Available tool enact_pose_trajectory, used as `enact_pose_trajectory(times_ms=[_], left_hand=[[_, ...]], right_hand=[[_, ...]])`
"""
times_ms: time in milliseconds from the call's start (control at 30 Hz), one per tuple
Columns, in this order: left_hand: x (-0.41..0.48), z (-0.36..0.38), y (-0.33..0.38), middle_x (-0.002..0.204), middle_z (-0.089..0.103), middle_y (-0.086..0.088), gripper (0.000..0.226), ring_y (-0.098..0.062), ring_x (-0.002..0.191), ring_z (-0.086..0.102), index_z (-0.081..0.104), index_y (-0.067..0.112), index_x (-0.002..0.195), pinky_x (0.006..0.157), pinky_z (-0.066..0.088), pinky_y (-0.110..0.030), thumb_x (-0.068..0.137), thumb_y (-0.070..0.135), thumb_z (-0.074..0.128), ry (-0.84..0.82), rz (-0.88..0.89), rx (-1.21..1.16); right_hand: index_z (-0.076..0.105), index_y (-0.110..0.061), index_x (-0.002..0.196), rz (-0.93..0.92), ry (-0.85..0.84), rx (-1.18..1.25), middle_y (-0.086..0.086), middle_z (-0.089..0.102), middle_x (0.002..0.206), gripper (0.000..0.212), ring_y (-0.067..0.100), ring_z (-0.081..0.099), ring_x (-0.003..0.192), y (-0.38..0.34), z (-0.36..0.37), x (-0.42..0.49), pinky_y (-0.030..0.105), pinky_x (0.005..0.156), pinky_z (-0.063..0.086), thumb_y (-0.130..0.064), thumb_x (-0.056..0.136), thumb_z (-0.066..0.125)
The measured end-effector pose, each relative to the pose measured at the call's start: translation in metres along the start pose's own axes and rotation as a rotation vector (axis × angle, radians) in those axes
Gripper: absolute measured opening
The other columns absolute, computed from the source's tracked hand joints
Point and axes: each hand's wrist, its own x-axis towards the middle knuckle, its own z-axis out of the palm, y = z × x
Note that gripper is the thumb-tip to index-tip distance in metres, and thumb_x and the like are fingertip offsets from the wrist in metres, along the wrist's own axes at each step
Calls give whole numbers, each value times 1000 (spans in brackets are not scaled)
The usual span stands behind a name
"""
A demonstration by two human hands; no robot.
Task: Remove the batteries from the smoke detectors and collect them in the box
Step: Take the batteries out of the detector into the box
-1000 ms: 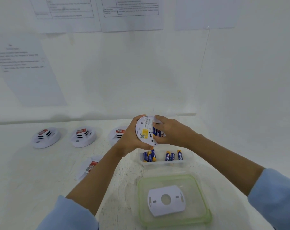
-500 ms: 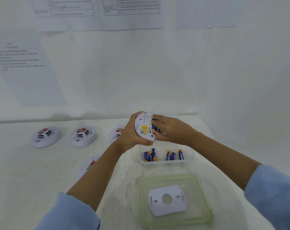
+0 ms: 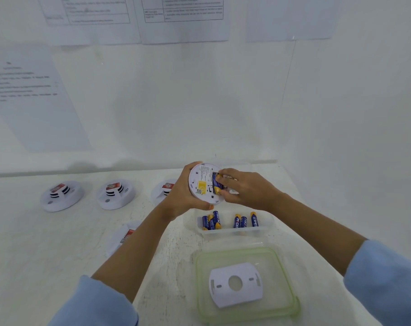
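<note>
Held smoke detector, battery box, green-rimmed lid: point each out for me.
held smoke detector [image 3: 201, 182]: head view, on its white back face.
battery box [image 3: 266, 228]: head view, on its clear right wall.
green-rimmed lid [image 3: 291, 278]: head view, on its right rim.

A white table [image 3: 58, 255] fills the near part of the scene, its surface faintly scuffed and speckled. It runs back to a plain white wall [image 3: 176, 102], and a second white wall [image 3: 364, 114] closes in on the right, meeting the far one at a corner. Printed sheets of paper [image 3: 183, 17] hang high on the far wall, their text too blurred to read, and another sheet [image 3: 30, 95] hangs lower on the left. The light is soft, even and pale.
</note>
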Motion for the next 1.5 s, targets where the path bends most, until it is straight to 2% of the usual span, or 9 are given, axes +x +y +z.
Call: enact_pose_trajectory(times_ms=[200,333,500,667,767,933,1000,1167,1500], left_hand=[[2,1,4,118,49,3,94,4,99,57,31,19,128,71,53,-17,55,-19,77,16,25,29],[3,0,6,118,49,4,94,-2,102,57,31,18,129,71,53,-18,56,-20,76,36,40,35],[2,0,6,119,47,2,97,-12,106,54,30,19,129,71,53,-17,53,-14,80,31,53,46],[0,-8,6,119,47,6,97,0,106,53,31,21,128,74,52,-16,47,-3,80,53,74,68],[-2,-17,6,120,47,10,98,5,108,51,31,21,128,77,50,-14,46,0,80,81,82,77],[-4,-19,6,121,46,12,98,8,107,50,32,25,127,77,50,-13,46,0,80,71,90,84],[-5,-19,4,122,46,11,98,7,106,51,32,27,127,76,51,-15,46,-1,80,69,79,67],[-7,-14,1,122,46,8,100,3,107,52,32,26,129,74,53,-18,47,-6,80,56,82,39],[-1,0,-4,123,46,3,102,-1,108,52,30,16,131,79,52,-19,44,-2,80,96,129,38]], right_hand=[[56,-15,123,303,-126,213,2,56,123,51,17,51,108,-4,-7,8,21,79,36,-47,84,57],[50,-20,131,435,-182,293,1,48,126,61,14,40,111,-5,-9,14,23,90,32,-50,80,61],[60,-20,119,507,-221,439,0,46,109,58,11,35,100,-8,-10,18,23,86,34,-45,69,74],[53,-22,95,579,-208,651,-4,49,95,48,8,42,83,-8,-17,19,15,70,36,-31,60,85],[51,-18,94,644,-505,634,-7,52,81,48,6,43,67,-6,-23,15,18,61,37,-34,62,83],[51,-14,112,648,-827,483,-12,47,77,58,10,47,75,-19,-7,9,23,68,39,-43,68,76],[52,-14,114,675,-768,513,-10,48,83,52,12,48,78,-17,-13,11,21,67,39,-42,74,72],[54,-15,94,787,-158,659,2,58,83,13,16,54,71,-14,-21,28,23,61,45,-27,90,55],[51,-3,87,739,119,457,9,48,81,14,22,47,68,-28,14,38,18,55,34,-17,88,53]])
